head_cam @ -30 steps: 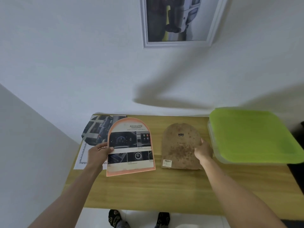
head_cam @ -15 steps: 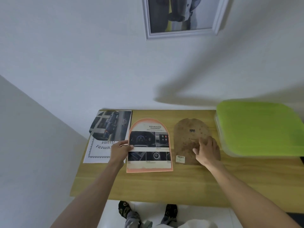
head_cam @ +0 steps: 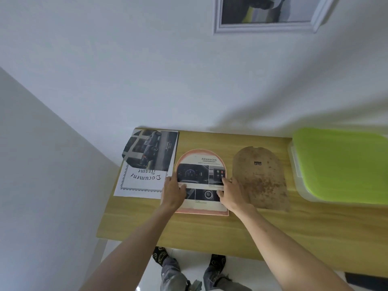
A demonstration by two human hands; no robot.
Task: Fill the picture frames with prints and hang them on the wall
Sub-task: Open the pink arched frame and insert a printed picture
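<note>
Two hands rest on the arched pink frame, which lies flat on the wooden worktop with a car-dashboard print showing in it. The left hand lies on the frame's left edge, thumb laid across the print; the right hand lies on its right edge, fingertips on the print. Both look relaxed and flat, pressing rather than gripping. Just right of the frame, a brown arched backing board lies flat, the right hand's far side touching or overlapping its left edge. To the left, a car photo lies over a white "Document Frame" sheet. Far right sits a green-lidded box. A white-framed picture hangs on the wall above.
</note>
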